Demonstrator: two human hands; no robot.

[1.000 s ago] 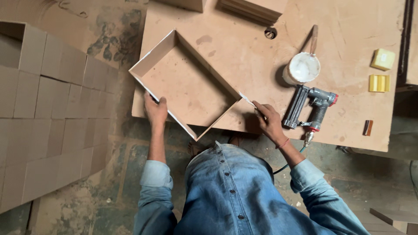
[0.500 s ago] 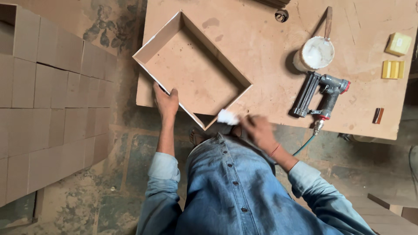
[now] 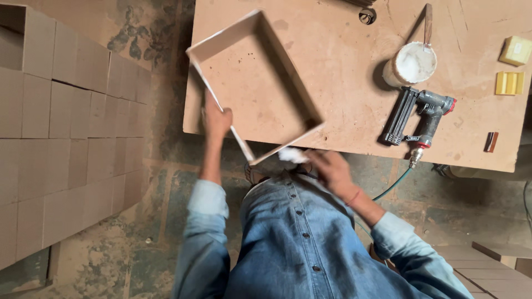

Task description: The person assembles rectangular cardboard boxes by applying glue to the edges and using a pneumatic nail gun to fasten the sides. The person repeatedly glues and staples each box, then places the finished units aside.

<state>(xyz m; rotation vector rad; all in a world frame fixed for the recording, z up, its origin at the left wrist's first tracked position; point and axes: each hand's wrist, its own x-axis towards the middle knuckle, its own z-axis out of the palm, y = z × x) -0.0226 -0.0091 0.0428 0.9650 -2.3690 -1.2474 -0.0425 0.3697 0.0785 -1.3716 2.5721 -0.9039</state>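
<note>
A shallow open wooden box (image 3: pixel 221 42) lies at an angle on the workbench (image 3: pixel 354 83), its near corner hanging over the front edge. My left hand (image 3: pixel 215 119) grips the box's left wall near the front corner. My right hand (image 3: pixel 328 167) is below the box's front wall, fingers closed on a small white cloth (image 3: pixel 291 155) that touches the wall's outer face. Both arms wear blue denim sleeves.
A grey pneumatic nail gun (image 3: pixel 420 117) lies on the bench with a green hose (image 3: pixel 394 185) running off the edge. Behind it stands a white pot with a brush (image 3: pixel 411 63). Yellow blocks (image 3: pixel 514 51) sit at the far right. Stacked brown boards (image 3: pixel 61 138) fill the left.
My right hand left the box's front corner, now holds a white cloth and has moved to the front wall. My left hand has slid along the left wall. The box has turned slightly.
</note>
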